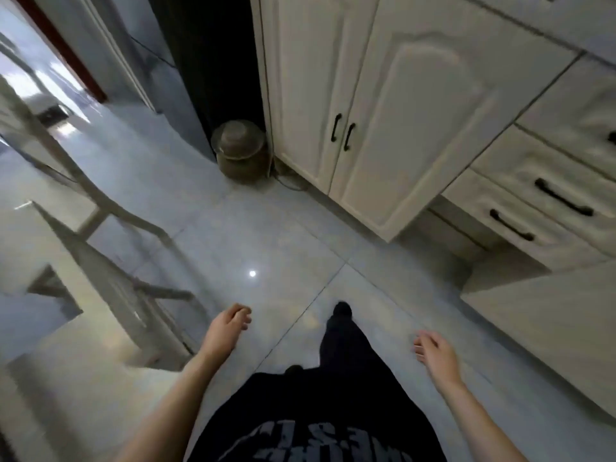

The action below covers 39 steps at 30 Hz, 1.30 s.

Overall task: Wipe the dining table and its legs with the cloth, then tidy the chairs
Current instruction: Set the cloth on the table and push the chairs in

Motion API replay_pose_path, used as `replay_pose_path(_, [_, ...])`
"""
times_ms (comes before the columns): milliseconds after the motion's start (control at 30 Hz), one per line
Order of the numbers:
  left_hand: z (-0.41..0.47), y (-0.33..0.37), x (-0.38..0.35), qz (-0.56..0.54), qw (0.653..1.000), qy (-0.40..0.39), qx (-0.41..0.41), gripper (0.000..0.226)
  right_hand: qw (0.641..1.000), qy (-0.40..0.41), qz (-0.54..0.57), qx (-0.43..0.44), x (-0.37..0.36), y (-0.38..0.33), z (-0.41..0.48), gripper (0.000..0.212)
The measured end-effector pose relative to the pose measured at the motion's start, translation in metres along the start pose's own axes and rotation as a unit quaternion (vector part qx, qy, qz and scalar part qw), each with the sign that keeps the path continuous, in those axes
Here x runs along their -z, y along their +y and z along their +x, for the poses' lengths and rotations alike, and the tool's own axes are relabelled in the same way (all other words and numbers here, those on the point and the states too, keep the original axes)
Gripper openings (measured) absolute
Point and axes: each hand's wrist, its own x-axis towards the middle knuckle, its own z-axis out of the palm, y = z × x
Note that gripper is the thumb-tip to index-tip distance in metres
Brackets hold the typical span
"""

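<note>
I look down at a tiled floor while walking. My left hand [230,325] hangs in front of me with loosely curled fingers and holds nothing. My right hand [433,353] hangs to the right, also loosely curled and empty. A pale dining chair [110,288] stands at the left, blurred by motion, its legs close to my left hand. Another pale chair or table frame [60,158] stands farther back on the left. No cloth is in view.
White cabinets [383,111] with black handles fill the upper right, with drawers [540,201] beside them. A round metal pot [241,155] sits on the floor by a dark gap. My dark-trousered leg [343,335] steps forward on the grey tiles [266,235].
</note>
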Motion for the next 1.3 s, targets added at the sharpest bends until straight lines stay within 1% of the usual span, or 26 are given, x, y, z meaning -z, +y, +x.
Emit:
replay_pose_path(67, [0.018,0.003,-0.005,-0.028,0.999,0.025,0.022,0.02,0.999,-0.028,-0.027,0.009,-0.01,-0.036,0.044,0.021])
replay_pose_path(133, [0.031,0.006,-0.009,-0.055,0.995,0.065,0.061,0.021,0.996,-0.063,-0.062,0.031,-0.025,-0.079,0.089,0.02])
replay_pose_path(200, [0.035,0.009,-0.015,-0.091,0.985,0.108,0.101,0.022,0.987,-0.111,-0.106,0.054,-0.043,-0.126,0.128,0.018])
replay_pose_path(267, [0.03,0.014,-0.022,-0.143,0.968,0.15,0.145,0.022,0.969,-0.166,-0.157,0.088,-0.064,-0.176,0.159,0.018])
replay_pose_path(367, [0.017,0.017,-0.037,-0.216,0.931,0.22,0.196,0.023,0.938,-0.24,-0.207,0.142,-0.105,-0.251,0.189,0.018])
replay_pose_path(433, [0.008,0.02,-0.048,-0.267,0.902,0.249,0.23,0.024,0.911,-0.284,-0.244,0.174,-0.135,-0.292,0.203,0.019])
replay_pose_path(567, [-0.004,0.032,-0.069,-0.346,0.839,0.307,0.286,0.022,0.854,-0.368,-0.296,0.217,-0.199,-0.347,0.211,0.022])
replay_pose_path(633, [0.004,0.042,-0.069,-0.363,0.82,0.333,0.29,0.02,0.829,-0.412,-0.3,0.231,-0.24,-0.373,0.198,0.021])
replay_pose_path(667, [0.009,0.047,-0.064,-0.363,0.817,0.345,0.286,0.018,0.814,-0.436,-0.301,0.239,-0.261,-0.386,0.185,0.02])
replay_pose_path(700, [0.016,0.05,-0.056,-0.346,0.823,0.359,0.273,0.016,0.794,-0.461,-0.303,0.253,-0.283,-0.399,0.17,0.02])
replay_pose_path(767, [0.028,0.061,-0.03,-0.257,0.855,0.386,0.231,0.011,0.747,-0.512,-0.306,0.293,-0.327,-0.421,0.133,0.018])
replay_pose_path(800, [0.03,0.07,-0.013,-0.196,0.871,0.399,0.209,0.019,0.723,-0.536,-0.304,0.311,-0.347,-0.433,0.111,0.016])
replay_pose_path(833, [0.031,0.08,0.006,-0.131,0.88,0.419,0.182,0.034,0.699,-0.562,-0.299,0.328,-0.366,-0.444,0.088,0.016])
replay_pose_path(867, [0.031,0.092,0.026,-0.078,0.879,0.445,0.155,0.042,0.668,-0.587,-0.298,0.346,-0.384,-0.456,0.062,0.016])
replay_pose_path(900, [0.028,0.106,0.046,-0.036,0.869,0.476,0.129,0.043,0.636,-0.612,-0.3,0.362,-0.401,-0.467,0.036,0.016])
replay_pose_path(967, [0.02,0.13,0.08,0.047,0.836,0.542,0.075,0.036,0.573,-0.651,-0.293,0.402,-0.43,-0.482,-0.014,0.015])
replay_pose_path(1033, [0.013,0.143,0.109,0.11,0.782,0.61,0.06,0.034,0.495,-0.68,-0.271,0.468,-0.457,-0.493,-0.055,0.015])
replay_pose_path(1100, [0.007,0.141,0.131,0.13,0.735,0.659,0.092,0.038,0.401,-0.694,-0.261,0.538,-0.48,-0.502,-0.09,0.023])
replay_pose_path(1167, [0.003,0.129,0.143,0.113,0.713,0.671,0.17,0.047,0.288,-0.685,-0.266,0.614,-0.5,-0.507,-0.12,0.035])
replay_pose_path(1233, [0.001,0.113,0.145,0.057,0.715,0.644,0.266,0.064,0.159,-0.651,-0.275,0.689,-0.523,-0.51,-0.146,0.046])
replay_pose_path(1267, [0.0,0.107,0.144,0.016,0.719,0.622,0.31,0.073,0.099,-0.632,-0.28,0.716,-0.536,-0.509,-0.157,0.051])
replay_pose_path(1300, [0.0,0.102,0.143,-0.022,0.721,0.599,0.348,0.08,0.047,-0.614,-0.284,0.735,-0.549,-0.507,-0.166,0.055])
